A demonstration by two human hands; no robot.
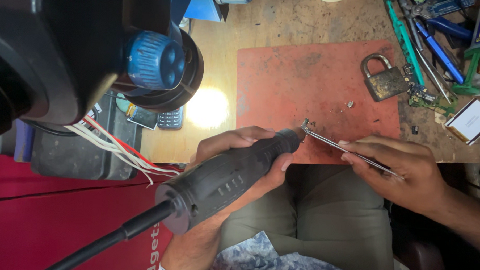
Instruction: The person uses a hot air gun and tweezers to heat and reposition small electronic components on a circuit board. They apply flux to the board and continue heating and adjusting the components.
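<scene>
One rotary tool (228,174) in left grip (239,151), one tweezers (351,153) in right grip (398,167).

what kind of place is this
Probably a small electronics repair bench: a microscope head over a worn red mat, a rotary tool meeting tweezers, and screwdrivers and pliers beside a circuit board.

Bench: worn wooden workbench (286,19).
Mat: red mat (305,84) lying flat on it.
On mat: brass padlock (383,79), small metal bits (350,103).
Right edge: blue-handled tools (440,49), perhaps a small circuit board (430,99).
Left: keypad phone (170,118).
</scene>
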